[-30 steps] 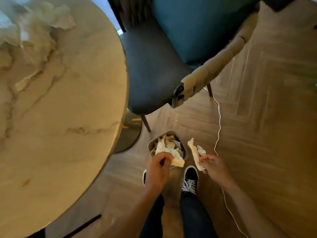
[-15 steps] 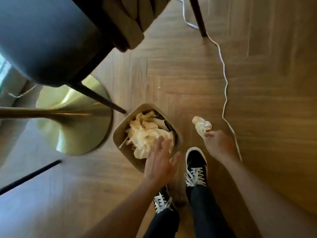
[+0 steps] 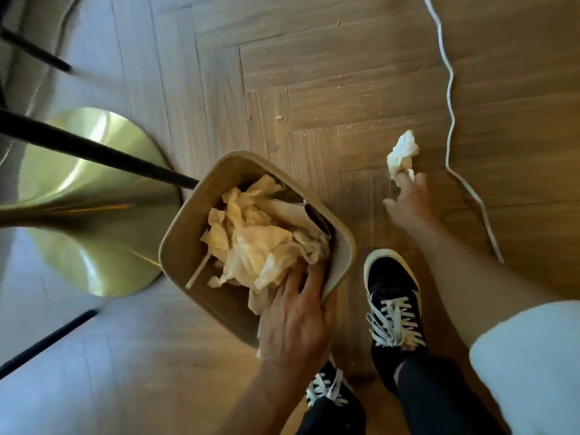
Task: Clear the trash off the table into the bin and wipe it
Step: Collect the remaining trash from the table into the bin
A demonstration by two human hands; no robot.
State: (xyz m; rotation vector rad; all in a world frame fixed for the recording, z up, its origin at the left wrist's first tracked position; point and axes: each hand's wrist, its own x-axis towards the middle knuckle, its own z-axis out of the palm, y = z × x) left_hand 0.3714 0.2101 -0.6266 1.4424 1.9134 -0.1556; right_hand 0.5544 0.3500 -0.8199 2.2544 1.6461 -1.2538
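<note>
Pressing the crumpled paper trash (image 3: 257, 243) down into the bin (image 3: 175, 246) is the step in hand, I judge. Left hand (image 3: 295, 328) lies over the bin's near corner, fingers (image 3: 293, 279) spread fairly straight on the paper, pushing, not clenched. To do it well: push w/ flat fingers, so nothing slides out over the rim just beside them. Right hand (image 3: 411, 199) pinches a white tissue wad (image 3: 401, 155) at its fingertips, held apart from the bin; it is blurred, so prob. a light pinch. That wad goes in next. Wood floor (image 3: 345, 73) beyond the fingers has crumbs. White cable (image 3: 450, 98) runs past the right fingertips; brass table base (image 3: 81, 196) stands beside the bin.
</note>
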